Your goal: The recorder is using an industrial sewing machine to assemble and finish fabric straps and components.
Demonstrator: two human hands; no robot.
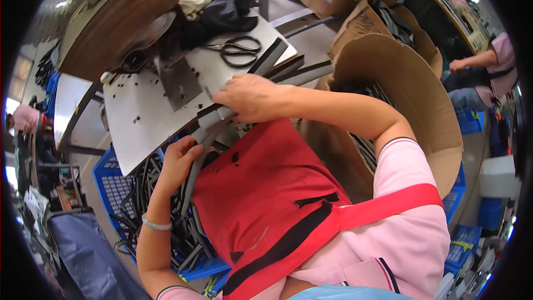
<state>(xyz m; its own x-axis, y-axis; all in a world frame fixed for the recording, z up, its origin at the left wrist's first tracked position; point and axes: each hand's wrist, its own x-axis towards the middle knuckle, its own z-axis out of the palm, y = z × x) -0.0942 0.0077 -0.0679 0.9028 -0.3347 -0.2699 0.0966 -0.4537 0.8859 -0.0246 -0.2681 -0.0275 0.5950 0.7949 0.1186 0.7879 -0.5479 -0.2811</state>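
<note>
My right hand point(251, 98) is closed, its fingertips pressed on a flat grey strip point(214, 119) at the table's front edge. Lower on the left, my left hand point(179, 161) curls its fingers at the same strip, which hangs down past them beside my red apron point(261, 183). Other flat grey strips point(286, 68) stick out beyond my right hand. Ahead of both hands stands a machine with a big brown head point(119, 22) and a dark metal plate point(180, 84) on the white tabletop point(136, 139). Small black scraps are scattered there.
Black-handled scissors point(240, 51) and dark cloth point(227, 14) lie at the back of the table. A large cardboard box point(422, 100) with strips stands at my right. A blue crate point(108, 175) full of strips is below left. Other people sit at both sides.
</note>
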